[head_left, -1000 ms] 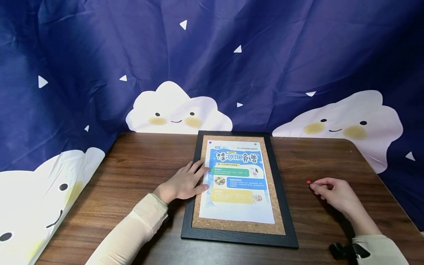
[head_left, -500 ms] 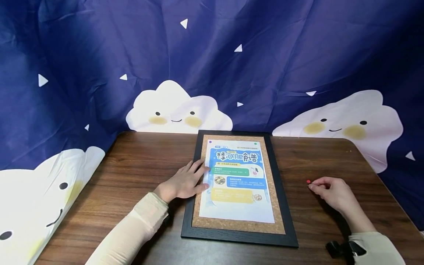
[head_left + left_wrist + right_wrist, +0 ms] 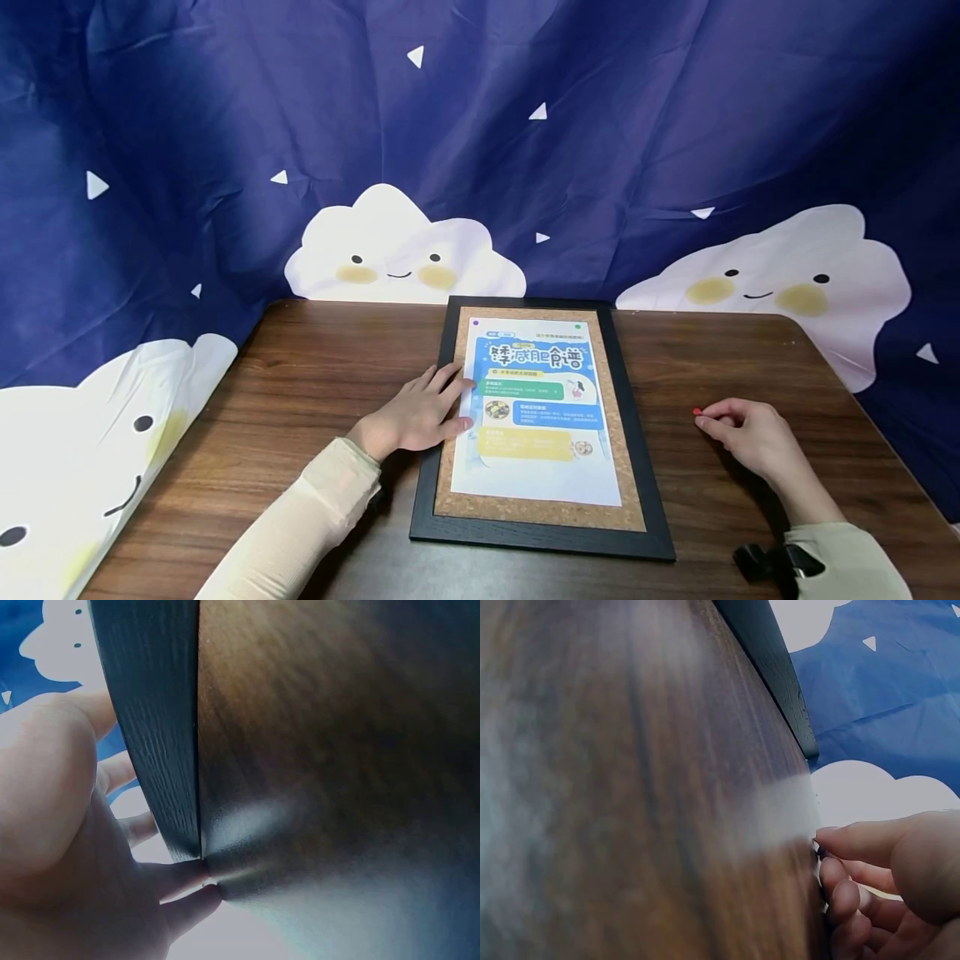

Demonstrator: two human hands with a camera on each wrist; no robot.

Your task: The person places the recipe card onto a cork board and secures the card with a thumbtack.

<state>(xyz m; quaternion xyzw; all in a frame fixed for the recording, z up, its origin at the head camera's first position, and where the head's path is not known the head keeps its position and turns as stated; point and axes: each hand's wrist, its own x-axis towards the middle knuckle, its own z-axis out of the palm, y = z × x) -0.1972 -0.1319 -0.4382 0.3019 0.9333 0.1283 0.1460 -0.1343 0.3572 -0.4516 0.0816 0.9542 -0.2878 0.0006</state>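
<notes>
Thumb and forefinger of the right hand (image 3: pixel 753 437) pinch a red pushpin (image 3: pixel 697 412) low over the desk (image 3: pixel 735 358), well to the right of a black-framed corkboard (image 3: pixel 525 536). In the right wrist view the pushpin shows only as a tiny dark shape at the fingertips. Cream sleeves (image 3: pixel 288 525) reach in from the near side, and a black device (image 3: pixel 776 562) sits by the right wrist.

Fingers extended and spread, the left hand (image 3: pixel 420 412) rests across the corkboard's left rail, its tips at the left margin of a white printed poster (image 3: pixel 536 482). That corkboard lies flat and slightly skewed, a band of bare cork showing around the sheet. Green, blue and yellow panels fill the poster below a large heading in Chinese characters. At its far corners sit a purple pin (image 3: pixel 476 322) and a green pin (image 3: pixel 577 326).

Brown wood grain covers the desk, which has rounded far corners and a pale sheen in both wrist views. Beyond its far edge hangs a navy cloth (image 3: pixel 480 125), softly creased and scattered with white triangles; smiling white clouds (image 3: pixel 401 246) with yellow cheeks are printed along its lower part.
</notes>
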